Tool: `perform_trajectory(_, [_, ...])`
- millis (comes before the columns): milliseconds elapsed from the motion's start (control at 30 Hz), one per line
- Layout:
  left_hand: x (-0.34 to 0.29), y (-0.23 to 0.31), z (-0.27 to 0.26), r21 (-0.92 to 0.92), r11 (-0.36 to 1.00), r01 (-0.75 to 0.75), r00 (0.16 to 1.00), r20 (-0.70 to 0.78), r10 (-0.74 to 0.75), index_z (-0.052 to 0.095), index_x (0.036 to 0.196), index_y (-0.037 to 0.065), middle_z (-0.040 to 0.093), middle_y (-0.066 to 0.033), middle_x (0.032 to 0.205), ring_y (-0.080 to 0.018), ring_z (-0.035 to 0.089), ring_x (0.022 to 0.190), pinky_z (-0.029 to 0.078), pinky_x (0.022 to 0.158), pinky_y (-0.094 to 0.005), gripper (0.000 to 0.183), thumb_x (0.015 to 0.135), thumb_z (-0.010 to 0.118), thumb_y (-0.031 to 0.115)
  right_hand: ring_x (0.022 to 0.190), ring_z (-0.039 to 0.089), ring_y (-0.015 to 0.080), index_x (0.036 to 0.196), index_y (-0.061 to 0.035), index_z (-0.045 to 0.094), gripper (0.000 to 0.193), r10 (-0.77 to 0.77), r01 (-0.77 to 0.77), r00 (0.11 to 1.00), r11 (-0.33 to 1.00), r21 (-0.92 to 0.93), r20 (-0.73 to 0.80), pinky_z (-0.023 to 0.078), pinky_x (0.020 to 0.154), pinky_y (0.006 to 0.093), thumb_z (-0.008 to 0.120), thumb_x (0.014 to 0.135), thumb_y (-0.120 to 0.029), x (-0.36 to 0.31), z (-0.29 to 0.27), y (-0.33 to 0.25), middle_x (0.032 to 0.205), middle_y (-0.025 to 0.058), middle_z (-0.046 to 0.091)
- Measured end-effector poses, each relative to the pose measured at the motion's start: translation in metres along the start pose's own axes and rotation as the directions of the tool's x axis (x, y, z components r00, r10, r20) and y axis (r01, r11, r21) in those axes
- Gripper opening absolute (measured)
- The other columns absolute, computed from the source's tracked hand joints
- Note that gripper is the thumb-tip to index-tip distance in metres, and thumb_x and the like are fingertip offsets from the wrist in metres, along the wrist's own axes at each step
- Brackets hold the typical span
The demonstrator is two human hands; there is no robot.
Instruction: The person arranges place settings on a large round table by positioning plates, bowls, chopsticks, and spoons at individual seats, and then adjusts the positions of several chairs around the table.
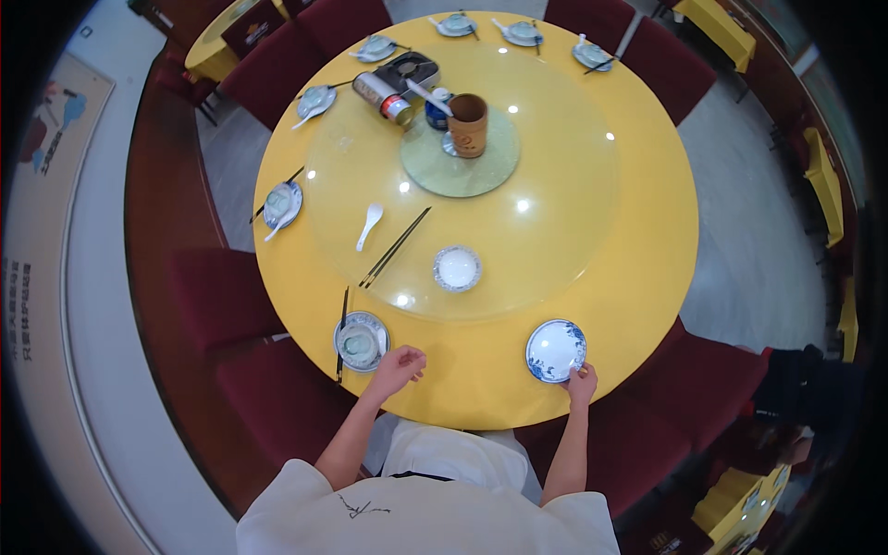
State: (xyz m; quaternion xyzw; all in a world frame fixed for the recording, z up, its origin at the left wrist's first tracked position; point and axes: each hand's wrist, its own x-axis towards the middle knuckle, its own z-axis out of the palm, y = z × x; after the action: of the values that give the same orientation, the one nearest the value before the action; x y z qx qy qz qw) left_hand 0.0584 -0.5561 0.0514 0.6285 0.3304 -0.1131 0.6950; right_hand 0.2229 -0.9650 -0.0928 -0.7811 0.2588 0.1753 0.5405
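Observation:
At the table's near right, my right hand (582,377) pinches the lower right rim of a white plate (556,351) with blue floral edging. My left hand (398,370) is over the table's near edge, its fingers loosely bent and apart with nothing visible in them. Just left of it stands a place setting with a patterned saucer (380,358), a glass (357,346) and a pair of dark chopsticks (342,335). On the glass turntable farther in are a small white bowl (457,268), another pair of dark chopsticks (396,247) and a white spoon (369,227).
A brown cylindrical holder (468,127) stands on the round pale centre (460,180), by a gas canister (382,96) and a black portable stove (409,73). Several place settings line the far rim of the yellow table (647,231). Dark red chairs (638,425) surround it.

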Motion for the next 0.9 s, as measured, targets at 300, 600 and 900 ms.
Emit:
perform_trajectory(300, [0.034,0.001,-0.085,-0.019,0.993,-0.113,0.961,-0.254,0.105,0.065,0.102,-0.003,0.067,-0.0045,0.083,-0.0109,0.064,0.068,0.052,0.060,-0.0246,0.020,0.092,0.068,0.015,0.086,0.066,0.0200,0.106,0.0052,0.063,0.017,-0.436,0.426,0.900,0.869,-0.250,0.016,0.053,0.074,0.0326,0.057,0.095,-0.006,-0.040,0.035,-0.091,0.088,0.0133,0.067])
perform_trajectory(600, [0.109,0.046,-0.080,0.125,0.980,-0.157,0.966,-0.187,0.179,0.064,0.113,-0.005,0.068,-0.0069,0.090,-0.0124,0.066,0.078,0.055,0.068,-0.0263,0.030,0.092,0.068,0.017,0.106,0.059,0.0320,0.116,-0.0022,0.064,0.037,-0.593,0.640,0.768,0.713,-0.285,0.243,0.050,0.089,0.0424,0.071,0.087,-0.025,-0.047,0.225,-0.183,0.116,0.0191,0.061])
perform_trajectory(900, [0.166,0.028,-0.030,0.066,0.981,-0.181,0.967,-0.169,0.190,0.055,0.128,-0.007,0.068,-0.0144,0.099,-0.0169,0.068,0.083,0.059,0.067,-0.0284,0.053,0.087,0.073,0.020,0.137,0.024,0.0553,0.153,-0.0194,0.029,0.098,-0.204,0.091,0.979,0.550,-0.830,-0.028,0.029,0.102,0.0716,0.075,0.074,-0.055,-0.044,0.117,-0.145,0.156,0.0250,0.018])
